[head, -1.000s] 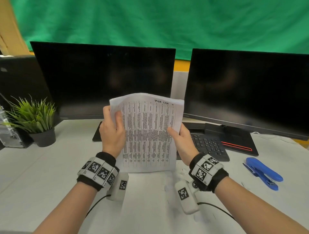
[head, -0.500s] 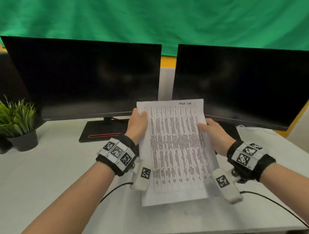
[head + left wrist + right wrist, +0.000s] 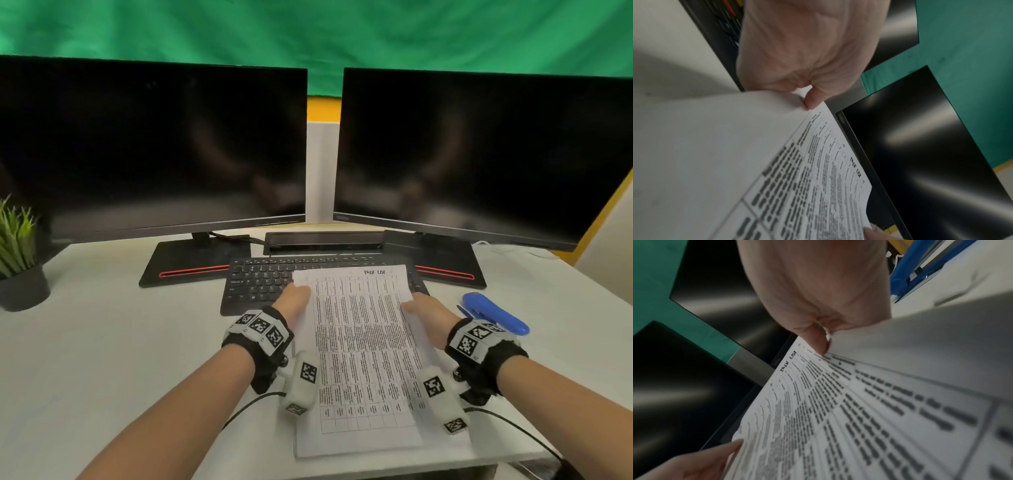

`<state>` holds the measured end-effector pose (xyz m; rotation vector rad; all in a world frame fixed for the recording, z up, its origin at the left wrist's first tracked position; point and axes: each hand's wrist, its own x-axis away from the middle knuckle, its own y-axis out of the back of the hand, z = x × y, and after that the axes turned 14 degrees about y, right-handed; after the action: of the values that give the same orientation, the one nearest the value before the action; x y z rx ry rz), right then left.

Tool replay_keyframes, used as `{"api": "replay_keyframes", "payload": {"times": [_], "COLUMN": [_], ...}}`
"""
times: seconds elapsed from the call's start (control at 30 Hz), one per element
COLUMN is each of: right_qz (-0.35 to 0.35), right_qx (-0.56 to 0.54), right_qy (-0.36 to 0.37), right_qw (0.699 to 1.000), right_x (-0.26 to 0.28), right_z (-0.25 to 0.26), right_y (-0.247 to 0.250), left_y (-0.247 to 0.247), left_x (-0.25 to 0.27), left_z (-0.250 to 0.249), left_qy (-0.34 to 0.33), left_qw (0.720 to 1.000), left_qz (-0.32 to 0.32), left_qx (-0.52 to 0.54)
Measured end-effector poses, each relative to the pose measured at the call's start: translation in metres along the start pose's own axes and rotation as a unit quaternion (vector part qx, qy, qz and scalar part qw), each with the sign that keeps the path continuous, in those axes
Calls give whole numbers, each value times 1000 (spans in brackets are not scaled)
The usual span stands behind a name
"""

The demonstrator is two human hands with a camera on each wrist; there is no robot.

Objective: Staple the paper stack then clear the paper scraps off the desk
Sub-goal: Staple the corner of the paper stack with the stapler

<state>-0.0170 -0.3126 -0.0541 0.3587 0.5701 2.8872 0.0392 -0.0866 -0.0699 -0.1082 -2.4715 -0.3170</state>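
Paper stack [image 3: 359, 359]: near desk [image 3: 102, 342] edge, far end over the keyboard [image 3: 260, 277].
Left hand [image 3: 293, 303]: pinches the stack's left edge.
Right hand [image 3: 428, 317]: pinches its right edge — likely squaring sheets for stapling.
Stapler [image 3: 493, 313]: blue, untouched, right of the stack.
Monitors [image 3: 154, 147]: two — dark, far edge.

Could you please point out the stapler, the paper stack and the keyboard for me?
stapler [image 3: 493, 313]: head view, on its blue top cover.
paper stack [image 3: 363, 356]: head view, on the middle of the printed top sheet.
keyboard [image 3: 260, 277]: head view, on the keys left of the paper.
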Motion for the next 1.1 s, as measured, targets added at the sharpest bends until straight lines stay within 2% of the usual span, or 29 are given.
{"api": "replay_keyframes", "payload": {"times": [0.07,0.2,0.37,0.53,0.67,0.8,0.87,0.93,1.0,1.03,1.1], "right_qz": [10,10,-17,-27,-34,-49,-89,-142,-169,-165,-130], "right_qx": [-3,-42,64,81,84,130,228,380,504,539,560], "right_qy": [-15,-47,4,20,27,52,84,91,49,18,-30], "right_qw": [1000,998,998,996,995,989,966,910,846,826,818], "right_x": [-6,-10,-16,-21,-23,-22,-24,-30,-34,-36,-43], "right_z": [-7,-7,0,-11,-14,-9,-9,-13,-24,-30,-43], "right_y": [1,0,-8,-8,-7,13,37,63,82,88,95], "left_y": [1,0,-9,-12,-14,-14,-14,-13,-13,-14,-13], "left_x": [3,-6,-20,-24,-25,-29,-31,-30,-30,-29,-29], "left_z": [-1,1,6,1,-2,-1,1,2,3,3,3], "left_qy": [23,-17,-29,1,12,3,-3,2,3,4,3], "left_qw": [999,998,996,996,993,991,993,994,995,995,995], "left_qz": [10,-67,-81,-80,-116,-123,-114,-110,-104,-101,-96], "left_qx": [22,-4,19,43,-21,-55,-32,-9,8,15,34]}}
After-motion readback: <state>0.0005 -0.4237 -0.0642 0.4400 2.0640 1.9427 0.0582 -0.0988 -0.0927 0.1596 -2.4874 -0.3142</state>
